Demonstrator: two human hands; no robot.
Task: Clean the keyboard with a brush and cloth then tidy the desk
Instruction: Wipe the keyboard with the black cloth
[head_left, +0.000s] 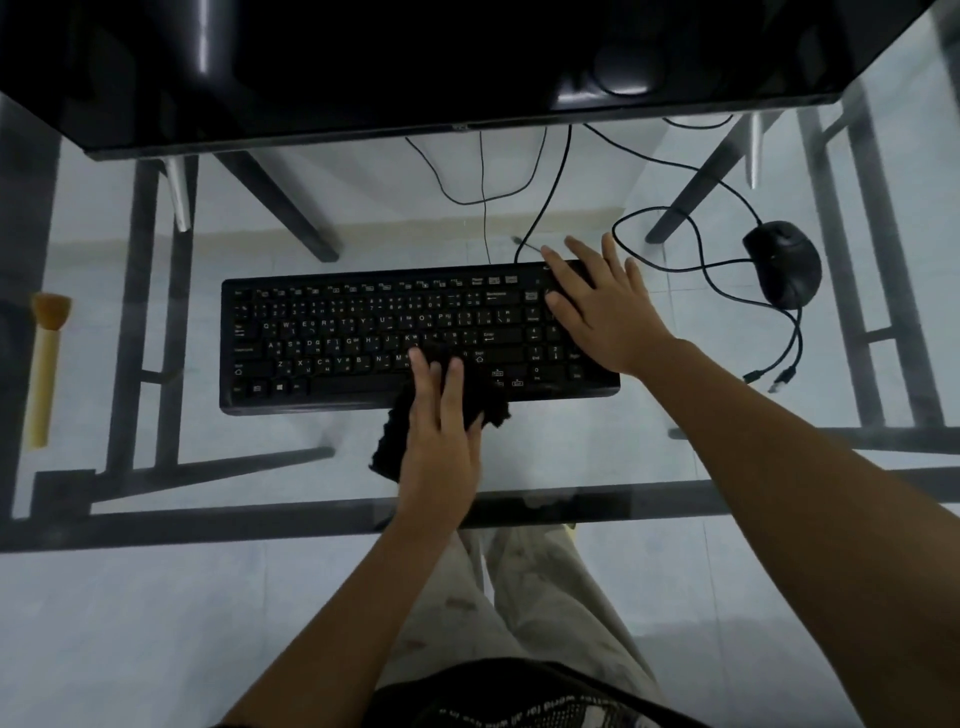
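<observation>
A black keyboard lies in the middle of the glass desk. My left hand presses a black cloth flat against the keyboard's front edge, near the lower middle keys; part of the cloth hangs off onto the glass. My right hand rests with fingers spread on the keyboard's right end, over the number pad, holding it down. A brush with a pale wooden handle and tan bristles lies at the desk's far left, bristles pointing away from me.
A black monitor fills the back of the desk. A black mouse sits at the right with its looped cable and loose plugs. Black desk frame bars show through the glass.
</observation>
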